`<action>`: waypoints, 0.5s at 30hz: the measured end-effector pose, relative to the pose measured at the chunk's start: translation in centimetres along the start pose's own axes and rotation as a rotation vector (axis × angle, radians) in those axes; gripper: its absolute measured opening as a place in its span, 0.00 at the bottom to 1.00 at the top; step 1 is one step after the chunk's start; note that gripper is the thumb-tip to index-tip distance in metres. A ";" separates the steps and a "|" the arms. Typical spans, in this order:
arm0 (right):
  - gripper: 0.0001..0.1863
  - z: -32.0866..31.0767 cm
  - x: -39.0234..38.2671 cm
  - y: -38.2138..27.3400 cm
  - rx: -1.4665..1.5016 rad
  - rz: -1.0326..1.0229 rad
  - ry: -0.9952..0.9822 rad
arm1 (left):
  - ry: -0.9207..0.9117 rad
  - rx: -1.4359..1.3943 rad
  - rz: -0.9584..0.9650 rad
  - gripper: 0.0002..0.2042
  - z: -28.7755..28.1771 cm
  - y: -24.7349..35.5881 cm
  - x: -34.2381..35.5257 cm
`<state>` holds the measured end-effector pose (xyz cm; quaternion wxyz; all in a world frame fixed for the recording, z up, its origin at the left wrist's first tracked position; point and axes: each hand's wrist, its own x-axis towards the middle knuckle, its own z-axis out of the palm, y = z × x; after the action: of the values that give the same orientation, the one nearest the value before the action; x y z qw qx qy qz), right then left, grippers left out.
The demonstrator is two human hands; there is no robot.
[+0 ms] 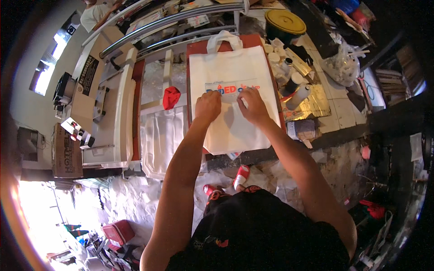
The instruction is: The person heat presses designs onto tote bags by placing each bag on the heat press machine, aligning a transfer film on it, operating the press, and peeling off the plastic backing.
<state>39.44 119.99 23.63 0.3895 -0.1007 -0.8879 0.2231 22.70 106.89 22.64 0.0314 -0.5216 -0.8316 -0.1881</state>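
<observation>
Head view has your bag [239, 131] lying flat on a red board [251, 41], straight in front of you, its handles [224, 39] pointing away and its bottom edge toward your body. The board shows past the bag at the top and along the sides.

Your left hand [209, 105] rests at the left end of the red and blue print [229, 89], fingers bent downward over it. Your right hand [254, 107] is at the print's right part, thumb and fingers bent close together, with a short stretch of lettering visible between your two hands. You may be pinching something thin there, but it is too small to tell, so whether either hand grasps or merely presses cannot be told.

Left of the board you have a red cloth [171, 98] and, nearer you, clear plastic [162, 135]; farther left stands a pale machine [108, 90]. On your right, bottles [299, 95] stand beside gold foil [321, 97], with white cups [274, 57] behind them and a tub [285, 22] with a yellow lid beyond. Your red shoes [243, 174] show below the counter, among crumpled sheets [135, 194] on the floor.
</observation>
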 end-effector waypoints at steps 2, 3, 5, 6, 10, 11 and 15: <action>0.07 -0.8 -2.5 -1.8 0.193 0.201 -0.280 | 0.004 -0.042 0.023 0.08 -0.2 -0.1 -0.5; 0.09 -1.7 -3.6 -2.9 0.233 0.291 -0.488 | 0.013 -0.088 0.054 0.08 -0.3 0.0 -0.6; 0.18 -4.2 -4.2 -5.6 0.325 0.360 -0.928 | 0.135 -0.132 0.116 0.08 -0.4 -1.1 -1.4; 0.18 -4.6 -4.5 -5.1 0.323 0.366 -0.929 | 0.256 -0.183 0.196 0.08 -0.4 -1.3 -1.4; 0.13 -5.3 -4.0 -1.3 0.119 0.178 -0.146 | 0.330 -0.205 0.023 0.10 -0.7 -2.6 -2.5; 0.12 -5.4 -3.1 -0.4 -0.009 0.145 -0.101 | 0.314 -0.171 -0.020 0.11 -0.9 -3.1 -3.1; 0.17 -4.7 -2.4 2.9 -0.302 0.072 -0.088 | 0.241 -0.102 -0.105 0.13 -1.1 -2.1 -4.2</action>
<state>44.55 123.22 23.49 0.3222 -0.1802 -0.9234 0.1053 22.59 102.14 22.03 0.0948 -0.4519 -0.8372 -0.2930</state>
